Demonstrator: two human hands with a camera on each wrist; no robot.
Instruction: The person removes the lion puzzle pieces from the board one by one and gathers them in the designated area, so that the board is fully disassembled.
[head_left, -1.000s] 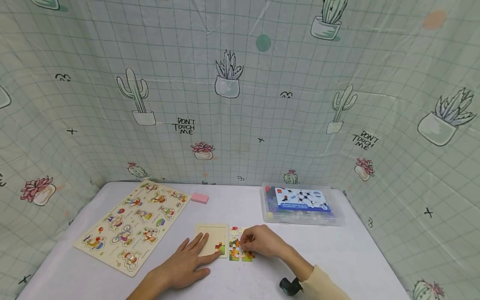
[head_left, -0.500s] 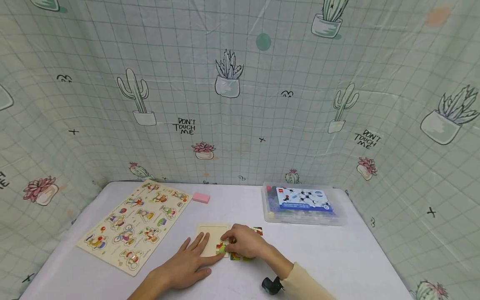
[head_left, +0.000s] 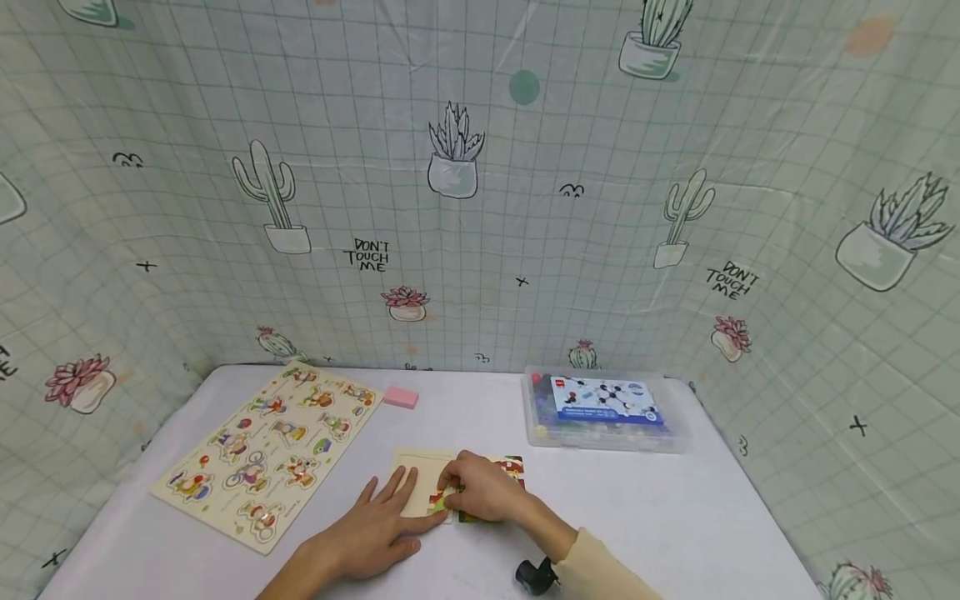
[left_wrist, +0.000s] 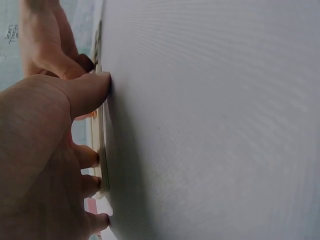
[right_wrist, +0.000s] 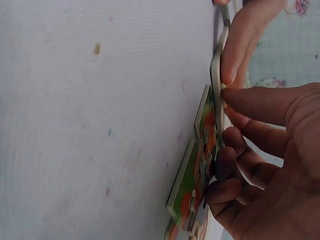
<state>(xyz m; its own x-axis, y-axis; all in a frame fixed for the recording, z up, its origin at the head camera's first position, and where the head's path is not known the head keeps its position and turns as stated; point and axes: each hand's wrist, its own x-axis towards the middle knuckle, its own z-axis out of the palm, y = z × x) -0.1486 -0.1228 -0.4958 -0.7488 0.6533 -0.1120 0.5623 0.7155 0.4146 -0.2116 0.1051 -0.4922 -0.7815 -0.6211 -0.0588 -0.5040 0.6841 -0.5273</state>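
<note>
A shallow wooden puzzle tray (head_left: 426, 477) lies on the white table. My left hand (head_left: 375, 533) rests spread over its left and front parts, fingertips pressing the board, as the left wrist view also shows. My right hand (head_left: 486, 490) is at the tray's right side, thumb and index finger pinching a small jigsaw piece beside the red-and-green piece (head_left: 437, 502) in the lower right corner. The fingers mostly cover the pinched piece. Beneath and beyond that hand lie loose jigsaw pieces (head_left: 514, 468), which show green and orange pieces (right_wrist: 187, 175) in the right wrist view.
A large wooden picture board (head_left: 270, 450) lies at the left. A pink eraser-like block (head_left: 401, 397) sits behind the tray. At the back right stands a clear plastic case (head_left: 607, 408) with a blue-and-white label. A black device (head_left: 535, 575) is at my right wrist.
My right hand has moved left from the loose pieces to the tray's right side, bringing a jigsaw piece along. The left hand has stayed in place on the tray.
</note>
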